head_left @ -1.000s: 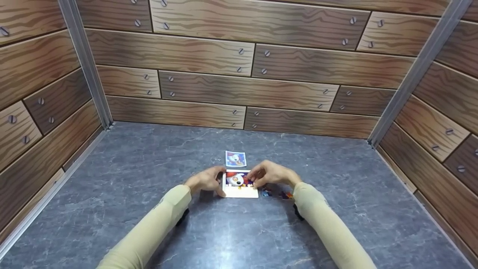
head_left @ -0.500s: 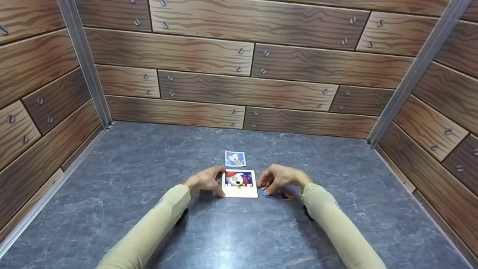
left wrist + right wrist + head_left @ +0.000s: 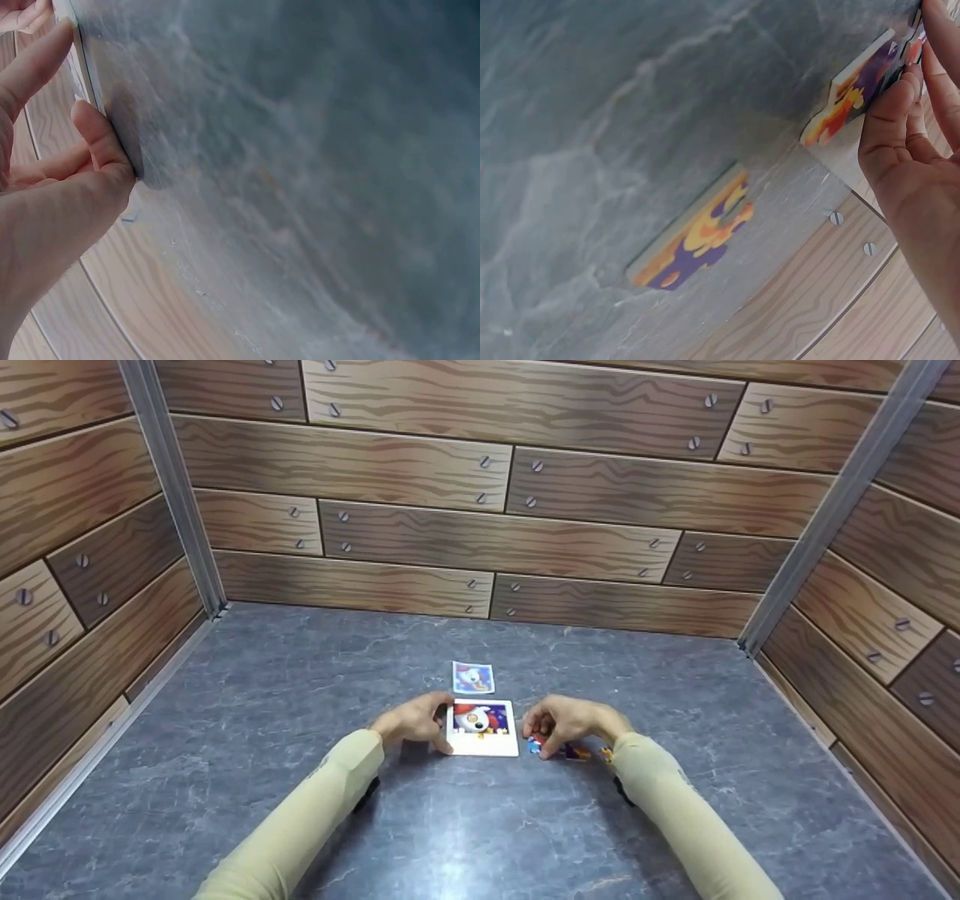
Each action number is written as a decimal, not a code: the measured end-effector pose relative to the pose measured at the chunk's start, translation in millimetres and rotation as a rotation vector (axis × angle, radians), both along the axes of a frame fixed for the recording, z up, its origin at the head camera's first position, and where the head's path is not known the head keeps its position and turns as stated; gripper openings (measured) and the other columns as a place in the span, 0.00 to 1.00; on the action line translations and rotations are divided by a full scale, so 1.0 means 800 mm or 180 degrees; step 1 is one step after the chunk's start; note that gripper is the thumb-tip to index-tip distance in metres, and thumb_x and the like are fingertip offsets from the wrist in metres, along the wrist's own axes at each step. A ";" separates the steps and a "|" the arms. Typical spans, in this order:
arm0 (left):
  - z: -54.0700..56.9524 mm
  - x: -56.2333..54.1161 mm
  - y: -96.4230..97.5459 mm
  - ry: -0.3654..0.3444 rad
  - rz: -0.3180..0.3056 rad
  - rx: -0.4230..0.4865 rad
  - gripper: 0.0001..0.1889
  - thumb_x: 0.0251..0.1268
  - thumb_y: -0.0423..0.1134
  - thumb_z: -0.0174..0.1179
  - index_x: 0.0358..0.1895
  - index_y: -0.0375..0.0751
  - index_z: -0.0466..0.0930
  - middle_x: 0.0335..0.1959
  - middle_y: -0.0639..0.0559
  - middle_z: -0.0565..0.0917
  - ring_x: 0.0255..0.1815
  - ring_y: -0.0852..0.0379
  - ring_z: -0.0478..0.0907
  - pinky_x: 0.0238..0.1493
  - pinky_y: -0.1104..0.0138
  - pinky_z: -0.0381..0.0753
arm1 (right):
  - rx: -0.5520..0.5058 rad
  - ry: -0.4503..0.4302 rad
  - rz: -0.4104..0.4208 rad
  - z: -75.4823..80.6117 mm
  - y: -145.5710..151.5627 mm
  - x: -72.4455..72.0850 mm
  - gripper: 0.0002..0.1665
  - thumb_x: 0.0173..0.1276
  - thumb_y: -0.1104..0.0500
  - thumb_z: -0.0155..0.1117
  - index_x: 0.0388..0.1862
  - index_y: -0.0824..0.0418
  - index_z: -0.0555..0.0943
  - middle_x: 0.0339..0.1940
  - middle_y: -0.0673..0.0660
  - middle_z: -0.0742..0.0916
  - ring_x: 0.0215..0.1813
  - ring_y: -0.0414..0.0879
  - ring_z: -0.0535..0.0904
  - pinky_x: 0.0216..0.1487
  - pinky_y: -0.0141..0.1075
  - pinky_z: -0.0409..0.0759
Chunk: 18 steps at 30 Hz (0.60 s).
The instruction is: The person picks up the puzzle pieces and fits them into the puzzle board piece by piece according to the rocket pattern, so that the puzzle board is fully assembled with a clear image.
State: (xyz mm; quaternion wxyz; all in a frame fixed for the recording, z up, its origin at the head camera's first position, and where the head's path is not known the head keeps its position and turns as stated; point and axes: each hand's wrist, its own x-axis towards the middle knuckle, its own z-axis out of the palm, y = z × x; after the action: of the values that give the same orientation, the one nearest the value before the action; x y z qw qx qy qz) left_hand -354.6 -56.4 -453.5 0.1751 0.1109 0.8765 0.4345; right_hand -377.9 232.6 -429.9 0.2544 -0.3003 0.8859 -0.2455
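A white-framed jigsaw puzzle tray (image 3: 484,747) lies on the table, its upper part filled with a cartoon picture and its lower strip bare white. My left hand (image 3: 415,721) holds the tray's left side, thumb at the near corner and fingers at the far one. Just right of the tray, my right hand (image 3: 568,720) pinches a small red and blue puzzle piece (image 3: 915,51), mostly hidden by the fingers. Beside that hand lies a purple and orange puzzle piece (image 3: 855,86). Farther along is a yellow and purple puzzle piece (image 3: 696,234), flat on the table.
Behind the tray lies a small picture card (image 3: 473,678) with a similar cartoon. The grey marbled table (image 3: 300,675) is enclosed by wood-patterned walls (image 3: 480,532) at the back and both sides, with metal posts in the corners.
My right hand has moved from the tray's right part rightward to the loose pieces, uncovering the picture's right side. The left hand and the tray stay in place.
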 end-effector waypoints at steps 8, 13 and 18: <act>0.002 -0.002 -0.001 0.0051 -0.0063 -0.0052 0.44 0.41 0.26 0.76 0.69 0.40 0.68 0.64 0.43 0.74 0.63 0.47 0.68 0.70 0.54 0.63 | -0.0139 0.0042 0.0011 0.000 0.000 -0.001 0.20 0.48 0.72 0.76 0.41 0.66 0.81 0.32 0.53 0.82 0.35 0.41 0.74 0.38 0.29 0.73; 0.003 -0.003 -0.001 0.0036 -0.0065 -0.0101 0.45 0.42 0.28 0.76 0.69 0.42 0.68 0.63 0.45 0.74 0.60 0.49 0.69 0.70 0.53 0.64 | -0.0218 0.0048 0.0009 0.000 0.001 -0.002 0.19 0.51 0.72 0.74 0.43 0.66 0.81 0.35 0.53 0.83 0.37 0.40 0.75 0.40 0.29 0.74; 0.004 -0.002 -0.003 -0.0003 -0.0046 -0.0162 0.45 0.43 0.30 0.77 0.70 0.44 0.67 0.66 0.46 0.72 0.62 0.49 0.67 0.71 0.52 0.62 | -0.0335 0.0025 -0.0103 -0.001 0.002 -0.002 0.17 0.54 0.71 0.72 0.44 0.66 0.83 0.37 0.55 0.84 0.37 0.39 0.76 0.40 0.30 0.76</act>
State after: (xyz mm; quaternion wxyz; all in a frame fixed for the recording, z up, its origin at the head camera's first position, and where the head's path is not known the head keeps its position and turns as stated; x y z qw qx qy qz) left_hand -356.4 -59.0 -450.5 0.1814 0.1125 0.8864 0.4109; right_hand -379.6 234.2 -430.7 0.2308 -0.2999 0.8775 -0.2946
